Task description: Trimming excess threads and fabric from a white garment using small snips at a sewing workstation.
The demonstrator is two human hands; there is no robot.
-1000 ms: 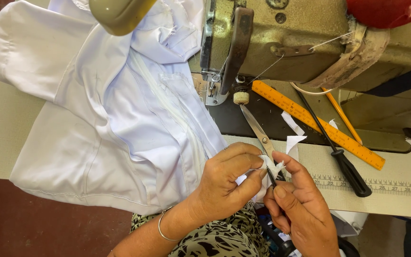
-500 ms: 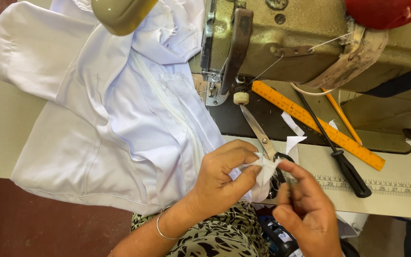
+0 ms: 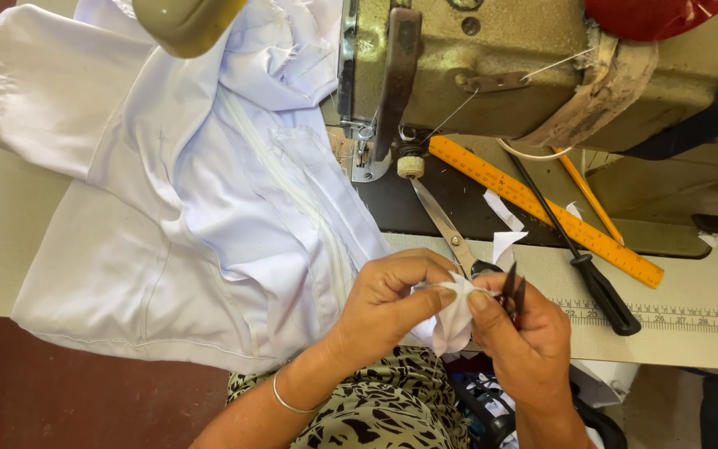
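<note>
Since the earlier frame, right hand (image 3: 525, 333) has lowered slightly. Both hands pinch a white fabric scrap (image 3: 456, 309) together, right also gripping small snips (image 3: 513, 291), just below the scissors (image 3: 446, 229).

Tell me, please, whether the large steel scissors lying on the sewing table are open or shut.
Shut: the large steel scissors lie flat by the orange ruler, their blades together as one strip.

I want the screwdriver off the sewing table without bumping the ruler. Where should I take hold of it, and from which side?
Grip the black screwdriver by its thick handle end, nearest the table's front edge. Come from the front right, fingers closing across the handle. The thin shaft slants up toward the sewing machine and crosses the orange ruler, so it offers poor hold; the handle appears to lie clear of the ruler.
</note>
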